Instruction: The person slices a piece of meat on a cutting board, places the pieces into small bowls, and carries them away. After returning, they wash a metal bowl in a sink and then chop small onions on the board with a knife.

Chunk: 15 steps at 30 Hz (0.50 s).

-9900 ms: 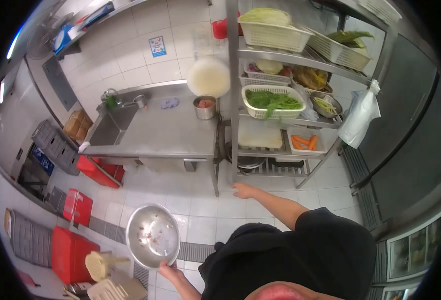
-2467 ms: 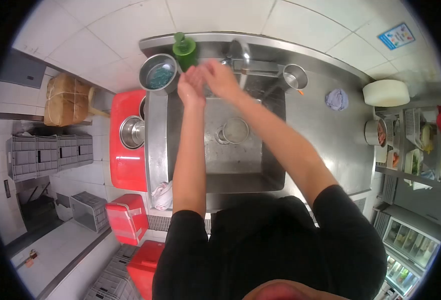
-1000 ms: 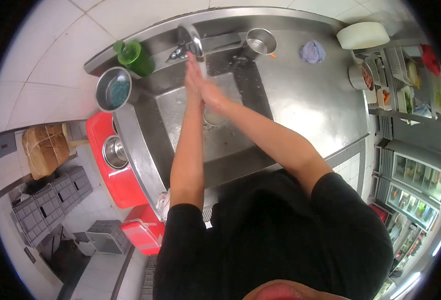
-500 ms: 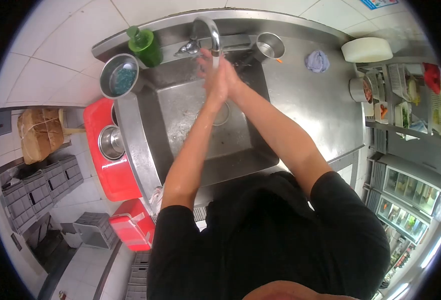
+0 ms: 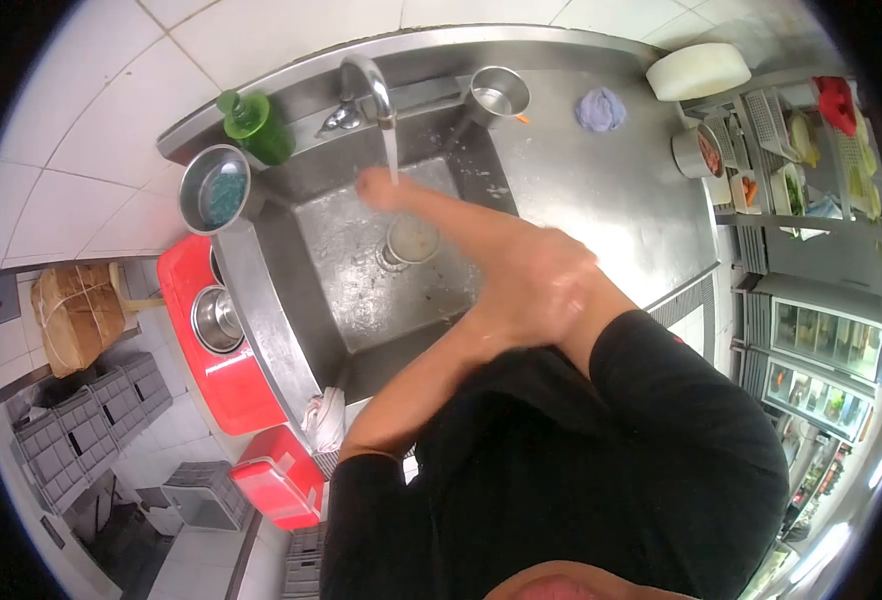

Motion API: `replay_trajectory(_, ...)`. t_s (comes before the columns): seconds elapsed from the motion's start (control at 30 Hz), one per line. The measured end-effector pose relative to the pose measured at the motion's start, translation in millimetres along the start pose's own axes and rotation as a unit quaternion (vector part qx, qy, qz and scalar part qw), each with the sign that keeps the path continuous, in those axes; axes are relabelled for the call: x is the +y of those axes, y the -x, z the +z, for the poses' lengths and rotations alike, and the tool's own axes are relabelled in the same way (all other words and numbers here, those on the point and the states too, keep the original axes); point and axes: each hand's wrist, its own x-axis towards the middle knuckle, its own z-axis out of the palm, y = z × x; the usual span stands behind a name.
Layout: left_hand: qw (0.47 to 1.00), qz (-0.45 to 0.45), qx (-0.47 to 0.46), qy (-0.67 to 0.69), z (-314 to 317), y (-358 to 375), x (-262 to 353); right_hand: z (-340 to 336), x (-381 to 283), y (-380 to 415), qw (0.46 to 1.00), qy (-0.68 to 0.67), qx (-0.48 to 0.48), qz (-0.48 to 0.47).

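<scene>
We have the left hand (image 5: pixel 549 282) closed around the right forearm (image 5: pixel 461 222), just outside the near right side of the sink (image 5: pixel 351 245). Its grip wraps the arm with fingers bent; how hard it presses, we cannot tell. The hand is blurred, so we judge it to be rubbing the skin at this instant. Our right hand (image 5: pixel 377 188) reaches out over the sink basin with no object visible in its grip. It is too blurred for us to say whether its fingers are curled or open.

The tap (image 5: pixel 369 66) at the far side of the sink is running, and its stream (image 5: pixel 392 155) falls at the right wrist. The forearm, the thing being worked on, stretches from above the sink basin towards its near right side. The left hand is clear of the stream and well up the arm, which we take to mean the rinsing covers more than the hands alone.

At the sink's far left corner stand the green bottle (image 5: pixel 261 130) and a metal pot (image 5: pixel 197 180) with something blue-green inside. A metal cup (image 5: pixel 498 98) sits at its far right corner, and a crumpled cloth (image 5: pixel 601 110) lies on the counter (image 5: pixel 641 225) to its right.
</scene>
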Motion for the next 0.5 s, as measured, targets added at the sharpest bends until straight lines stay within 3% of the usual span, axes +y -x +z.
replay_trajectory(0.03, 0.986, -0.032, -0.165, -0.011, -8, -19, 21, -5, -6, 7, 1.000, -0.002, 0.001, 0.002)
replay_trajectory(0.07, 0.943, -0.061, -0.327, -0.024, -13, -28, 30, -22, -26, 18, 0.978, 0.187, -0.063, -0.064)
replay_trajectory(0.1, 0.939, -0.065, -0.333, -0.056, -14, -30, 15, -33, -38, 27, 0.912, 0.368, -0.126, -0.128)
replay_trajectory(0.13, 0.934, -0.069, -0.338, -0.090, -20, -33, -12, -46, -45, 29, 0.913, 0.366, -0.123, -0.131)
replay_trajectory(0.2, 0.932, -0.106, -0.317, -0.142, -48, -32, -72, -58, -40, 19, 0.935, 0.335, -0.034, -0.108)
replay_trajectory(0.23, 0.916, -0.079, -0.321, -0.229, -64, -25, -123, -52, -34, 28, 0.939, 0.325, -0.035, -0.110)
replay_trajectory(0.3, 0.888, -0.053, -0.330, -0.317, -88, -2, -165, -42, -12, 51, 0.964, 0.207, 0.120, -0.114)
replay_trajectory(0.33, 0.932, -0.069, -0.273, -0.228, -94, 4, -168, -45, -9, 61, 0.965, 0.200, 0.123, -0.114)
replay_trajectory(0.37, 0.964, -0.083, -0.212, -0.134, -100, 10, -172, -47, -5, 71, 0.963, 0.248, -0.072, -0.072)
replay_trajectory(0.4, 0.941, -0.159, -0.210, -0.211, -108, 21, -191, -47, 3, 89, 0.921, 0.282, -0.268, -0.025)
replay_trajectory(0.43, 0.907, -0.232, -0.206, -0.284, -117, 33, -220, -40, 21, 120, 0.972, 0.155, -0.175, 0.011)
replay_trajectory(0.47, 0.920, -0.278, -0.130, -0.245, -129, 38, -251, -32, 40, 154, 0.996, 0.025, -0.074, 0.048)
replay_trajectory(0.5, 0.923, -0.322, -0.055, -0.204, -144, 40, -286, -40, 45, 187, 0.995, 0.038, -0.084, 0.045)
